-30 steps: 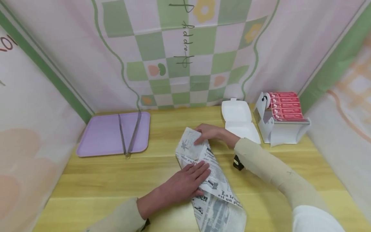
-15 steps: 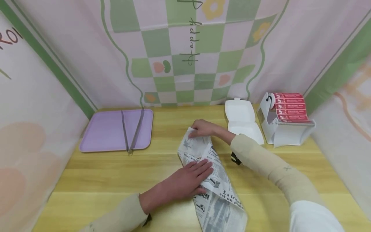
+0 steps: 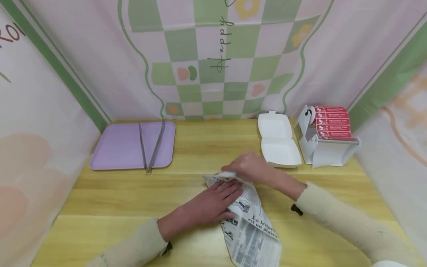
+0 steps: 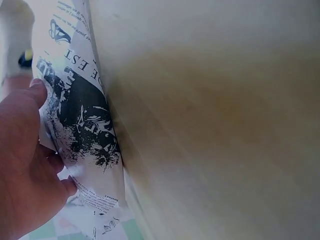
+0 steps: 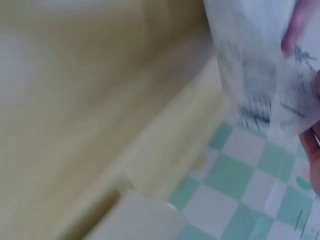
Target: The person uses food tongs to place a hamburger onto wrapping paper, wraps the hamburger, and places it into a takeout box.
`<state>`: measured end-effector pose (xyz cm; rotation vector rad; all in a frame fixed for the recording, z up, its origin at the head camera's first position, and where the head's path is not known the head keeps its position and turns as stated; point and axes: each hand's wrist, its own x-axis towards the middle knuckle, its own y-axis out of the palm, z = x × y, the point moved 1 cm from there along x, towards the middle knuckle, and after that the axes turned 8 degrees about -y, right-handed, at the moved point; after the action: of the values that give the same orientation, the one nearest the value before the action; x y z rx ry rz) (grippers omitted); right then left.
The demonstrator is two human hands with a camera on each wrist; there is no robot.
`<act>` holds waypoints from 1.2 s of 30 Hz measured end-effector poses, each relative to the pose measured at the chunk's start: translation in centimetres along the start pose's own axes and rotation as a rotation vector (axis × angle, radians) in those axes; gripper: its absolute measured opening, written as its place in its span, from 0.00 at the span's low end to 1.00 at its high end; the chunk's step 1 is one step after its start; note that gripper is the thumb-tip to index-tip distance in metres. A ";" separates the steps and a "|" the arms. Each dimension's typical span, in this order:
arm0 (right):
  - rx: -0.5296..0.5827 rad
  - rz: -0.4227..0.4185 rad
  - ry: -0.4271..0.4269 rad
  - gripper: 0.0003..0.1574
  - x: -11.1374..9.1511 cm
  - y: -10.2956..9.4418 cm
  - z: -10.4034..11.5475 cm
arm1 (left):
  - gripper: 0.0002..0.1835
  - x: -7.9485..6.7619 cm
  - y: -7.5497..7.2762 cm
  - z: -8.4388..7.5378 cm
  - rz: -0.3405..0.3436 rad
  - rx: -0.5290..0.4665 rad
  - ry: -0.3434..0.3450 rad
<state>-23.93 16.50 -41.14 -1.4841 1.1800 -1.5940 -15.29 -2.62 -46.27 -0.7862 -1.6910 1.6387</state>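
Note:
A sheet of newsprint-patterned wrapping paper (image 3: 251,237) lies folded into a long, tapering packet at the middle of the table. Flat across its upper part rests my left hand (image 3: 208,209), fingers extended and thumb apart. At the far end, my right hand (image 3: 251,168) pinches the paper's edge and holds it folded back toward the left fingertips. In the left wrist view the packet (image 4: 85,115) looks rounded along its side, with the left hand (image 4: 25,165) against it. The right wrist view shows the paper (image 5: 255,65) blurred, the right hand (image 5: 312,160) mostly cut off. What is inside the paper is hidden.
A purple tray (image 3: 116,146) with metal tongs (image 3: 155,150) lying open on it stands at the back left. Back right are an open white foam box (image 3: 280,148) and a white dispenser (image 3: 328,152) with a roll of red labels (image 3: 333,120). A patterned curtain (image 3: 207,66) hangs behind.
My right hand has brought the paper's far end down toward me, folding it over near the left fingers. The left hand stays pressed on the paper. The foam box is now less covered.

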 end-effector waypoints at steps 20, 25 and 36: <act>-0.396 -0.068 0.014 0.33 -3.8 3.0 6.5 | 0.06 -1.3 -1.0 -2.2 -0.425 0.327 0.000; -0.422 0.005 0.018 0.32 -4.2 3.0 7.4 | 0.07 -1.7 -1.5 -2.0 -0.297 0.260 0.011; -0.470 0.086 0.037 0.29 -4.7 3.1 8.0 | 0.31 -0.6 -2.5 -0.9 -0.162 0.065 -0.142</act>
<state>-15.69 18.14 -46.26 -1.6621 1.7004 -1.3474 -14.12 -2.68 -43.82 -0.4978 -1.7400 1.6605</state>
